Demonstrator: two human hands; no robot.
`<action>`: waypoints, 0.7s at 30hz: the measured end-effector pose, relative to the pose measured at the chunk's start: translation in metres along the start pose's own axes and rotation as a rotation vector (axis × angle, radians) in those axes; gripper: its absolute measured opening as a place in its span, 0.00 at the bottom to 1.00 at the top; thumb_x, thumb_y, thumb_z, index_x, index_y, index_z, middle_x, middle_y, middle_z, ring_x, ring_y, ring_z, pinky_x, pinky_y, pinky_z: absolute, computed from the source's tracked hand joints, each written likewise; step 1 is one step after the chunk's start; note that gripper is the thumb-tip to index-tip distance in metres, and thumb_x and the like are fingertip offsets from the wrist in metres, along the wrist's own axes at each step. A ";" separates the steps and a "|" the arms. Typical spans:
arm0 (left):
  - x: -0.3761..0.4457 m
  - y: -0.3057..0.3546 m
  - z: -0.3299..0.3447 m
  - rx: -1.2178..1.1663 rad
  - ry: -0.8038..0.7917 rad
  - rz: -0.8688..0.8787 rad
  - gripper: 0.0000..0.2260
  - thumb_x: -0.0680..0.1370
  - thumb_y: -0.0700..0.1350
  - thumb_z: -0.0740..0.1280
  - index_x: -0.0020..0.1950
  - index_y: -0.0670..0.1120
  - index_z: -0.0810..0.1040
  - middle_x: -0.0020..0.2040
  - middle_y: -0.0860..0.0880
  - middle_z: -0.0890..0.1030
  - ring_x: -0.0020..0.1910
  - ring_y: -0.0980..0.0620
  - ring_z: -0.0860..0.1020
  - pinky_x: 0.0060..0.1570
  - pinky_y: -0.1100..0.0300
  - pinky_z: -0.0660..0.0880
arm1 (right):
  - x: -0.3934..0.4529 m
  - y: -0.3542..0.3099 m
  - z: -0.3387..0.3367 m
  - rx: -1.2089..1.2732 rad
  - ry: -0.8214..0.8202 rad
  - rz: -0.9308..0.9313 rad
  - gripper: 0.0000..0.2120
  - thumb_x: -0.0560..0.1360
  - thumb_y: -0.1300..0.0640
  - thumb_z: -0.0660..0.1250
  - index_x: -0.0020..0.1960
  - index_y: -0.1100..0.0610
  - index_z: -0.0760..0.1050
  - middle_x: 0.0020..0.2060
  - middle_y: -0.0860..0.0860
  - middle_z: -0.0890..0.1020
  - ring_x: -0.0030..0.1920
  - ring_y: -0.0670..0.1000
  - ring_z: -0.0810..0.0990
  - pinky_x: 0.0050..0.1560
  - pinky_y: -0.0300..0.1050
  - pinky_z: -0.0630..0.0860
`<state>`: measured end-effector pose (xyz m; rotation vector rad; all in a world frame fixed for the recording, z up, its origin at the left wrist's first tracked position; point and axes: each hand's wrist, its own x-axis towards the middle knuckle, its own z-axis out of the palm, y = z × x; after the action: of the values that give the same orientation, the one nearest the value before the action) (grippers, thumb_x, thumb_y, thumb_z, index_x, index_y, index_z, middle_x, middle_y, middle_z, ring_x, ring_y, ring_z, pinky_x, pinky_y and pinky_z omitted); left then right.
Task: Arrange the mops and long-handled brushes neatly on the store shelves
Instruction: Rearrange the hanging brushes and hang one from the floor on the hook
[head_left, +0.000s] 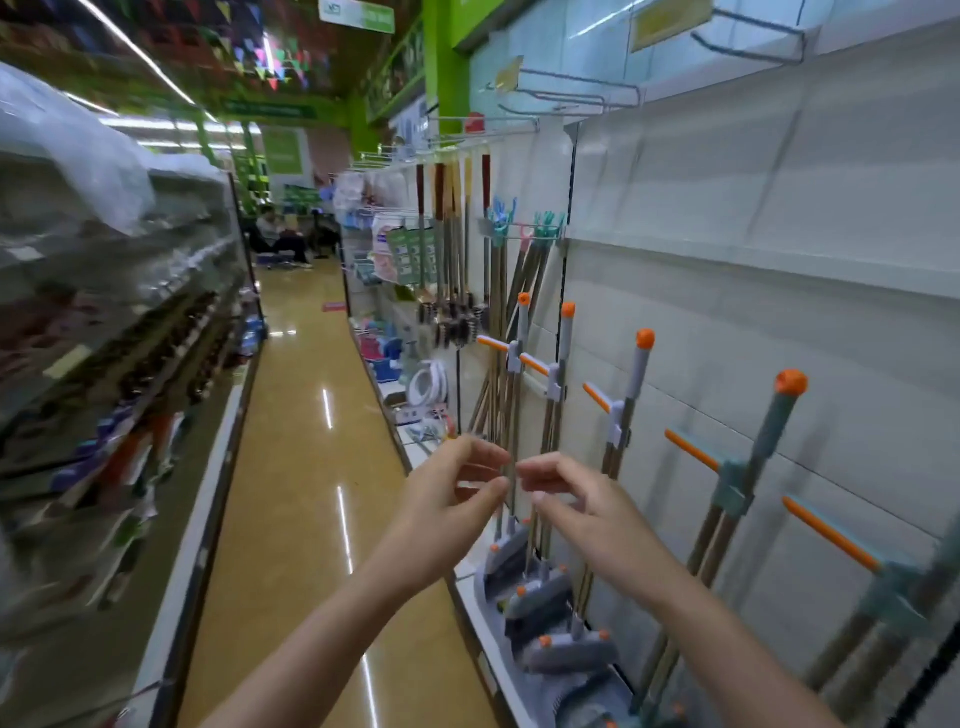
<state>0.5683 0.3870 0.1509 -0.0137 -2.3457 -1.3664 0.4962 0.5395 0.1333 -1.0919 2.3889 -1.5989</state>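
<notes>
Between both hands (457, 488) (566, 499) stands a mop handle (511, 415), ungripped.

Glossy tan tiled floor (306, 467) runs down the aisle, white panelled wall (727, 312) right of it, green pillar (441, 62) beyond.

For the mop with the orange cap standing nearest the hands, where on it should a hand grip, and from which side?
Probably the bare pole of the mop below its grey lever block. The pole is slim, leans back against the white wall panel, and its head sits low on the shelf base, so come from the open aisle side. The right hand is closest; the left hand also hovers nearby.
</notes>
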 end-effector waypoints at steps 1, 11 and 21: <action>0.016 -0.010 -0.006 -0.005 0.002 0.011 0.07 0.75 0.42 0.66 0.52 0.50 0.76 0.50 0.54 0.80 0.51 0.60 0.79 0.52 0.61 0.78 | 0.019 0.004 0.006 0.007 0.009 0.001 0.11 0.77 0.57 0.62 0.52 0.41 0.76 0.48 0.41 0.81 0.51 0.37 0.78 0.51 0.35 0.76; 0.197 -0.153 -0.098 -0.107 -0.002 -0.098 0.06 0.75 0.40 0.65 0.51 0.47 0.77 0.48 0.52 0.81 0.48 0.58 0.80 0.52 0.59 0.77 | 0.256 0.044 0.093 0.002 -0.028 0.109 0.13 0.76 0.63 0.63 0.49 0.45 0.77 0.45 0.44 0.84 0.50 0.40 0.81 0.51 0.37 0.77; 0.336 -0.316 -0.173 -0.176 0.083 -0.259 0.07 0.75 0.37 0.66 0.43 0.48 0.75 0.44 0.51 0.79 0.39 0.63 0.78 0.38 0.74 0.73 | 0.463 0.149 0.183 0.122 -0.036 0.208 0.13 0.69 0.54 0.67 0.54 0.49 0.76 0.52 0.51 0.83 0.54 0.45 0.81 0.58 0.40 0.76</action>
<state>0.2553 0.0128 0.0845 0.2991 -2.2103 -1.6594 0.1507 0.1557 0.0723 -0.8139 2.2624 -1.6135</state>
